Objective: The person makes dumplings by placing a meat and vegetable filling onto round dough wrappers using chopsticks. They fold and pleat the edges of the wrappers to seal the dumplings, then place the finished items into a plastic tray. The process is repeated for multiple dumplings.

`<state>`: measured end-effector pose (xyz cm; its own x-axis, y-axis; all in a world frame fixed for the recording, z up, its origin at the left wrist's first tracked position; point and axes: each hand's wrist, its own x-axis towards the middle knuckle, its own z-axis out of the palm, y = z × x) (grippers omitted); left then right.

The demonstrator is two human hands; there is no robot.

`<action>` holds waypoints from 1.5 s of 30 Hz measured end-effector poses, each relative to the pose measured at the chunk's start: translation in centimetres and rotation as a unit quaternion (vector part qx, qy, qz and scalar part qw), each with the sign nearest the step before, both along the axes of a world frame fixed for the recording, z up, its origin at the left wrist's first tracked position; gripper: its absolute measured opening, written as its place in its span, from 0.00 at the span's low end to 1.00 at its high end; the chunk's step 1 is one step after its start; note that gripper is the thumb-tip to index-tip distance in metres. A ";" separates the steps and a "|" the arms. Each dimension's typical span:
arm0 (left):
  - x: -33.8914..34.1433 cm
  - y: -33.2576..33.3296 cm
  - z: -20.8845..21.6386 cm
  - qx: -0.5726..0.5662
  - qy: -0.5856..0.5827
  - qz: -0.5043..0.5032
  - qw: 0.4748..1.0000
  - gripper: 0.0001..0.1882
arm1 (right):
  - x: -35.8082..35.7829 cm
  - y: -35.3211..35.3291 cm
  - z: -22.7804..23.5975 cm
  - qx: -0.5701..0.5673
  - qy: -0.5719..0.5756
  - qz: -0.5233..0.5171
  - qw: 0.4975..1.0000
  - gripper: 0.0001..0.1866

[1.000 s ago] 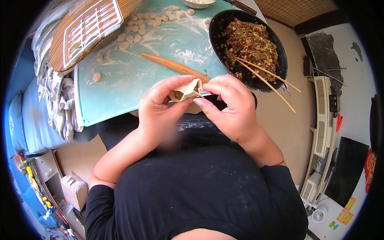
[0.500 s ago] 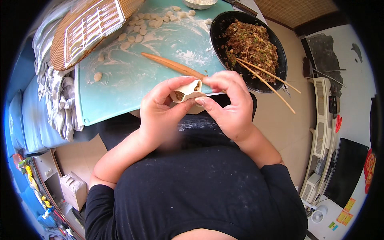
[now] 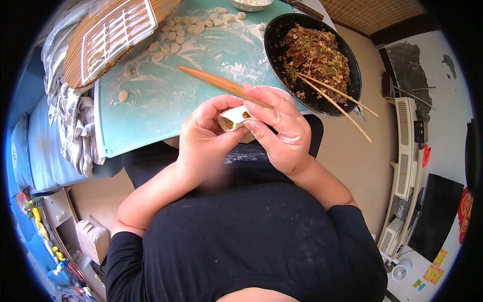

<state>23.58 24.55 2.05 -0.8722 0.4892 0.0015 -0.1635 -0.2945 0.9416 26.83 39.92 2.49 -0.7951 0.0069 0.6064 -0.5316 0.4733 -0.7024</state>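
Between my two hands is a dumpling (image 3: 234, 116), a white wrapper folded over brown filling that shows through gaps at both ends. My left hand (image 3: 205, 132) curls around its left side, thumb below and fingers above. At the right end, my right hand (image 3: 282, 126) pinches the wrapper's edge between thumb and fingers. Just beyond my hands a wooden rolling pin (image 3: 211, 79) lies slantwise on the floured teal board (image 3: 133, 133), its near end partly hidden by my right fingers.
Small dough pieces (image 3: 179, 39) lie scattered across the board's far side. To the right stands a black pan (image 3: 274, 55) of minced filling (image 3: 317, 58) with chopsticks (image 3: 334, 95) resting in it. A white tray (image 3: 121, 38) sits on a round woven mat (image 3: 75, 60) at far left; a flour bowl (image 3: 251, 6) is at the back.
My right hand has moved slightly left, with its fingers now closer over the dumpling. The wrapper's top edges have come together in the middle. My left hand has barely shifted.
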 end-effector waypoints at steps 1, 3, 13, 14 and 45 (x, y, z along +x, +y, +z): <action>0.0 0.0 0.1 -0.002 -0.002 0.000 1.000 0.20 | 0.0 0.0 0.1 0.013 0.012 -0.006 1.000 0.15; 0.0 0.1 0.1 -0.002 -0.004 -0.001 1.000 0.20 | -0.1 -0.1 0.0 0.018 0.024 -0.022 0.999 0.14; -0.2 0.1 0.1 -0.022 -0.016 -0.024 0.999 0.18 | 0.2 0.3 -0.7 0.053 0.019 -0.054 0.997 0.13; -0.2 0.1 0.2 -0.018 -0.025 -0.023 0.999 0.18 | 0.1 0.3 -0.6 0.037 0.003 -0.046 0.998 0.13; -0.4 -0.2 0.0 0.014 -0.061 -0.060 0.996 0.21 | 0.6 0.4 -2.0 -0.308 -0.167 0.102 0.931 0.07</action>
